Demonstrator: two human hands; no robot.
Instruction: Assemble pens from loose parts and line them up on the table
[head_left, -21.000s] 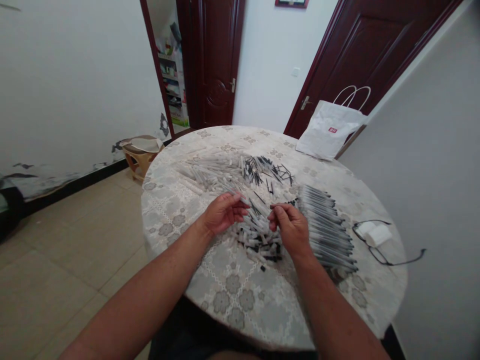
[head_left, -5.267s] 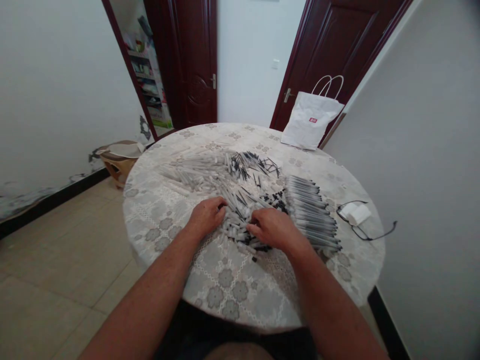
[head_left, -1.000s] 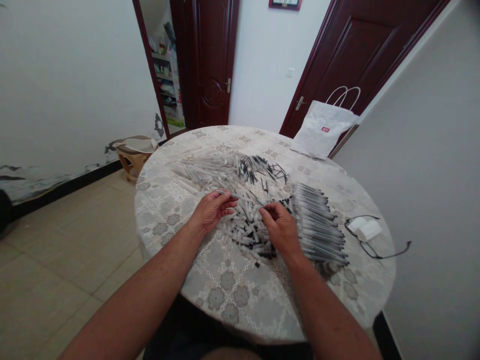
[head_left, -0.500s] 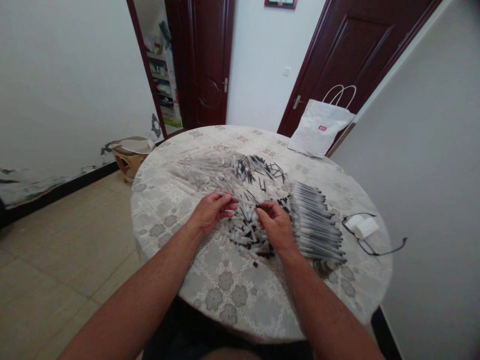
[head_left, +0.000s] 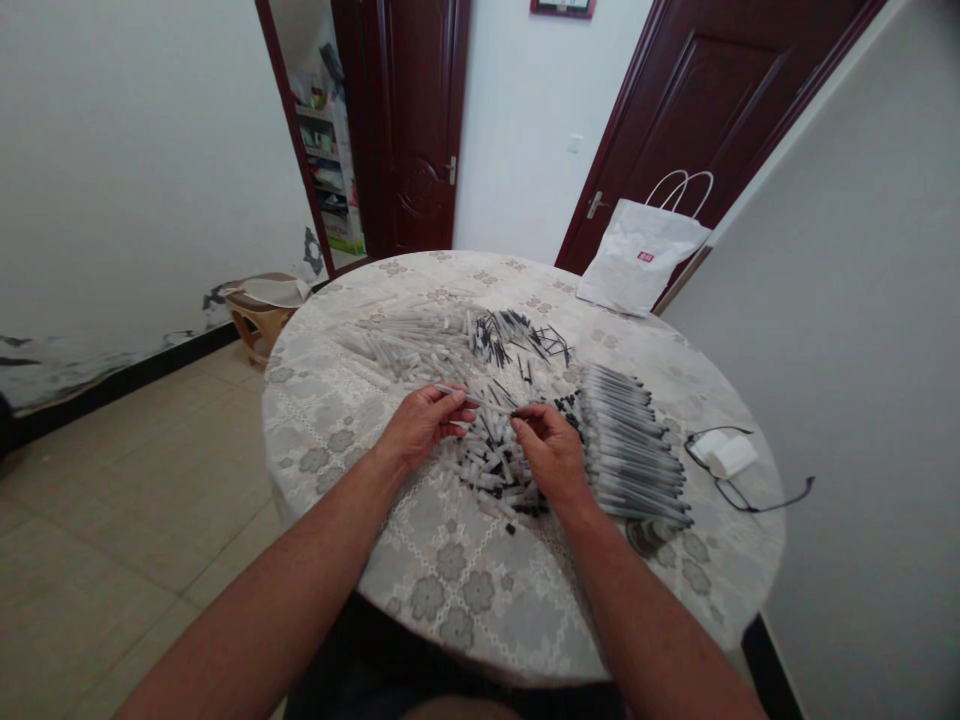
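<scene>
Above the heap of small parts, a thin translucent pen barrel (head_left: 491,404) stretches between my two hands. My left hand (head_left: 424,425) pinches it with thumb and forefinger, the other fingers curled loosely below. At its right end, the fingertips of my right hand (head_left: 553,450) are closed on the dark tip. Beneath them lies a pile of whitish and black pen caps (head_left: 491,465). Beyond my left hand, loose clear barrels (head_left: 412,340) are spread out. Thin black refills (head_left: 495,345) lie behind the caps. A stack of assembled-looking pens (head_left: 634,440) is right of my right hand.
A flowered cloth covers the round table (head_left: 465,600). Eyeglasses (head_left: 739,500) and a folded white tissue (head_left: 731,452) rest at the right edge. A white paper bag (head_left: 637,255) stands at the back right. Left of the table is a stool (head_left: 259,315).
My hands have barely moved and still hold the barrel between them. The dark stick seen slanting toward my right fingertips no longer reaches them clearly.
</scene>
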